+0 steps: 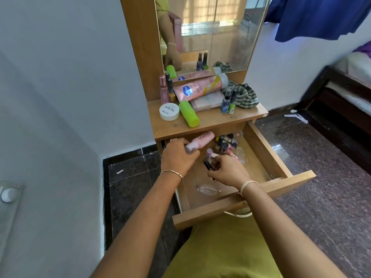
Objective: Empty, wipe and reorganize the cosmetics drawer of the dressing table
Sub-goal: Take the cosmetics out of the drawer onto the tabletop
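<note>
Emptying half done: left hand fingers grip pink bottle; right hand pinches dark tube over cluttered drawer.

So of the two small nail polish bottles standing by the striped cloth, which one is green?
The right-hand nail polish bottle, nearest the striped cloth: its glass is bright green. Its neighbour on the left is blue. Both have dark caps.

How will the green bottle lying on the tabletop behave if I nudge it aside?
The green bottle lies on its side and looks cylindrical, so it will probably roll rather than slide. Its end sits near the tabletop's front edge, so a careless push might drop it into the open drawer. It looks like smooth plastic, possibly slippery.
</note>
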The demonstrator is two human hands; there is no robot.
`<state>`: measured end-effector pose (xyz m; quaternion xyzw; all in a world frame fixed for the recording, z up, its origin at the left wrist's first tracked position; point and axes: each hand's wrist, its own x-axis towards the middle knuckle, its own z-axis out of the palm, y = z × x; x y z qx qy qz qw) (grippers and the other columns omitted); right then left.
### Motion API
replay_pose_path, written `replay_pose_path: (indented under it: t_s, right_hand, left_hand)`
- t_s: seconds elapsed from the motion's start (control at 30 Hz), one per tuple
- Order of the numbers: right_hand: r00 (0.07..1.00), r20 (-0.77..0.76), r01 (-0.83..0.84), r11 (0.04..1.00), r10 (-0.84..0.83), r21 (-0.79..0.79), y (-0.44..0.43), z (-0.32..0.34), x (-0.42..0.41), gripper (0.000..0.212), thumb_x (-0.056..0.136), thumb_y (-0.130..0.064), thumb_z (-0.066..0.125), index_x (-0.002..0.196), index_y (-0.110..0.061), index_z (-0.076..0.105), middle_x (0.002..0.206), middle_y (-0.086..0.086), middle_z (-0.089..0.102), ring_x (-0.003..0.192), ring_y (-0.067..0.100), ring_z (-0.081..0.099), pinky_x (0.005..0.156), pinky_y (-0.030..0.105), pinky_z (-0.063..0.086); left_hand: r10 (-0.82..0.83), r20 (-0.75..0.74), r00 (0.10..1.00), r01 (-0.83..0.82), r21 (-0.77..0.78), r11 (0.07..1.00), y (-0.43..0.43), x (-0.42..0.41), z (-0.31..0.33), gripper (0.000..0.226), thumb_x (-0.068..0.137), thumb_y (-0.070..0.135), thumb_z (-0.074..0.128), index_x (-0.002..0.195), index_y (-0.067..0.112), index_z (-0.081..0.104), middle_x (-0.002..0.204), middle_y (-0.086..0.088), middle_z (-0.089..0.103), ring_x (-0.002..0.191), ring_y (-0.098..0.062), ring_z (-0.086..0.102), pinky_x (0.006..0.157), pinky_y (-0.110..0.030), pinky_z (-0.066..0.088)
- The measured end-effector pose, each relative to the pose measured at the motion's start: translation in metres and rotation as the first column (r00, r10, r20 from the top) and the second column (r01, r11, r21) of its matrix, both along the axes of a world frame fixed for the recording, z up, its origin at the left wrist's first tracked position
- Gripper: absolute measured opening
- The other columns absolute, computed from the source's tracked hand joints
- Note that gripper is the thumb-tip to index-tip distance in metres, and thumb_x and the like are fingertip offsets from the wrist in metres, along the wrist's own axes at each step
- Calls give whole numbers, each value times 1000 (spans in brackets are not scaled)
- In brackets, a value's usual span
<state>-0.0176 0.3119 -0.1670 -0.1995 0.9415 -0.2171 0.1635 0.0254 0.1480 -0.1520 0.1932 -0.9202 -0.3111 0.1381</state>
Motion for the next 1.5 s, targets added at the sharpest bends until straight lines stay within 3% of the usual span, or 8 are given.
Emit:
replay_pose_path:
  t_s: [0.13,0.23,0.33,0.5,0.7,0.87,1.17,1.5]
  right_hand:
    - [994,-6,105,978,-108,-181,-1,17,1,14,72,-32,68,72,-25,56,64,-14,60,63,-1,54,50,20,33]
    - [985,-60,132,927,-163,-352,-7,36,-1,20,73,-29,70,69,-24,51,64,-11,58,61,2,53,51,21,36]
    - [987,-60,102,861,-152,-499,-19,54,-6,17,75,-25,72,80,-27,56,74,-10,63,68,6,59,59,21,43]
    - [988,-105,34,824,-113,-566,-49,77,-22,23,82,-22,73,101,-22,59,87,-6,67,80,7,64,76,29,54]
    - [976,-202,-34,859,-81,-510,-81,88,-39,30,86,-23,69,113,-15,59,103,0,66,89,15,62,80,30,52]
    - [967,-247,-67,871,-64,-488,-96,87,-52,26,87,-21,68,111,-15,58,103,-1,66,86,13,60,77,28,50]
    - [939,-343,-146,927,20,-346,-106,85,-64,29,86,-17,66,112,-19,53,104,2,68,94,19,63,80,34,53]
    - [839,-541,-133,985,53,-109,-112,77,-67,32,86,-35,63,113,-25,50,97,-2,67,95,23,58,88,38,37]
  left_hand:
    - [90,-96,991,-72,179,981,-12,13,21,27,67,37,73,88,21,70,79,6,65,71,-9,58,57,-17,39]
    - [167,-176,970,-107,309,945,-28,22,39,25,69,33,74,90,23,66,79,11,62,72,-6,57,59,-12,40]
    - [258,-224,940,-144,425,894,-49,24,62,26,71,34,74,93,26,62,84,14,60,78,-2,56,65,-17,44]
    - [315,-307,898,-148,464,874,-85,6,96,28,75,36,73,97,19,67,95,2,67,91,-20,64,83,-39,55]
    - [274,-342,899,-155,339,928,-114,-36,115,34,79,38,69,107,18,66,99,4,65,85,-13,59,69,-22,46]
    - [207,-292,934,-142,227,963,-125,-65,107,38,82,27,68,116,12,63,113,-4,65,90,-11,54,75,-22,42]
    - [180,-264,947,-123,220,968,-133,-88,97,39,83,26,67,118,11,61,115,-6,65,97,-16,58,78,-23,43]
    - [180,-249,952,-122,234,965,-133,-91,94,44,80,29,70,119,14,58,117,-4,63,92,-11,53,77,-22,42]
